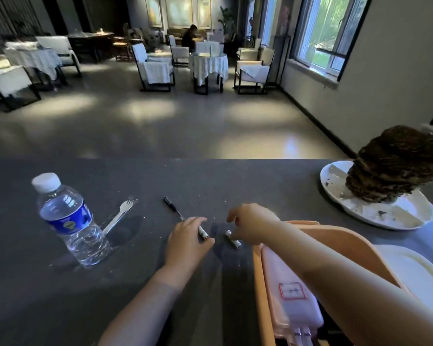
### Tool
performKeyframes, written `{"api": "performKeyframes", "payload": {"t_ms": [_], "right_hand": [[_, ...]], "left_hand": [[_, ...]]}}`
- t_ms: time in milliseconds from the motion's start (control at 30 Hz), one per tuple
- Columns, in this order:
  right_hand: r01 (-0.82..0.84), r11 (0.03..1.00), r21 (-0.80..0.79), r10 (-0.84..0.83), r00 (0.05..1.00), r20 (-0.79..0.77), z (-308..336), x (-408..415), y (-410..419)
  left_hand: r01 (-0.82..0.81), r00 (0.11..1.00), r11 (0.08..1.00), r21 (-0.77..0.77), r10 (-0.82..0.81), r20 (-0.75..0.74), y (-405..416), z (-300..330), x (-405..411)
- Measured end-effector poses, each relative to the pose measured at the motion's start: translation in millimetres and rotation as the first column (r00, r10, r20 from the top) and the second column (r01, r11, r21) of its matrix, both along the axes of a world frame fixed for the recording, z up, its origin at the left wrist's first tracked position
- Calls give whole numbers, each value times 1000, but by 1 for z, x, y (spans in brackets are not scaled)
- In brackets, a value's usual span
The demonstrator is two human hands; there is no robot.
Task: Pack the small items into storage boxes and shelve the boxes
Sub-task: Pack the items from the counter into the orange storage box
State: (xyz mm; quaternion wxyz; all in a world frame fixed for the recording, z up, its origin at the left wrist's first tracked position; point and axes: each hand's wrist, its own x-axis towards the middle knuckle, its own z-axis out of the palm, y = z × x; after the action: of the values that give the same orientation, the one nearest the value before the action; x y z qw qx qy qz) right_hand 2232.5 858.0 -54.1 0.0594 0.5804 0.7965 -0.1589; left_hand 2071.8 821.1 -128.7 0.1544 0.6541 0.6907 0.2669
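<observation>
My left hand [186, 242] pinches a small white battery [203, 233] between thumb and fingers on the dark table [140, 178]. My right hand [251, 224] curls over a second white battery [233, 239] that lies on the table, fingertips at its near end. A black pen [173, 208] lies just beyond my left hand. An orange storage box [256, 270] stands at the right under my right forearm, with a pale pink case [289, 293] inside it. A white lid [420, 273] lies to its right.
A water bottle [69, 218] stands at the left with a white plastic fork [119, 216] beside it. At the far right, a white dish [375, 211] carries a dark stacked lump [395, 166]. Beyond the table's far edge lies open floor with chairs and tables.
</observation>
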Motion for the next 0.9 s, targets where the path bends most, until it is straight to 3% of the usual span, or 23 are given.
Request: {"api": "performKeyframes", "payload": {"t_ms": [100, 200, 400, 633, 700, 767, 833, 900], "right_hand": [[-96, 987, -132, 124, 965, 230, -8, -23, 22], [-102, 977, -185, 158, 936, 316, -16, -35, 31], [-18, 941, -339, 141, 929, 342, -33, -37, 36], [5, 909, -416, 113, 959, 258, -29, -41, 37], [17, 938, -347, 16, 996, 93, -13, -37, 32], [26, 983, -182, -60, 981, -182, 15, -22, 24], [53, 995, -80, -84, 876, -475, 54, 3, 5], [95, 995, -40, -96, 711, -696, 84, 39, -24]], "left_hand": [[12, 992, 999, -38, -16, -124, 16, -9, 1], [23, 979, 999, -41, -30, -202, 26, -19, -1], [68, 973, 996, -58, -79, -218, 33, -30, -3], [65, 978, 996, -60, -76, -196, 32, -28, 3], [63, 990, 996, -61, -70, -124, 25, -20, 4], [70, 998, 995, -67, -69, 13, 15, -12, 7], [90, 983, 996, -6, -88, 161, -2, 3, 13], [104, 942, 990, 92, -127, 312, -23, 27, 25]]}}
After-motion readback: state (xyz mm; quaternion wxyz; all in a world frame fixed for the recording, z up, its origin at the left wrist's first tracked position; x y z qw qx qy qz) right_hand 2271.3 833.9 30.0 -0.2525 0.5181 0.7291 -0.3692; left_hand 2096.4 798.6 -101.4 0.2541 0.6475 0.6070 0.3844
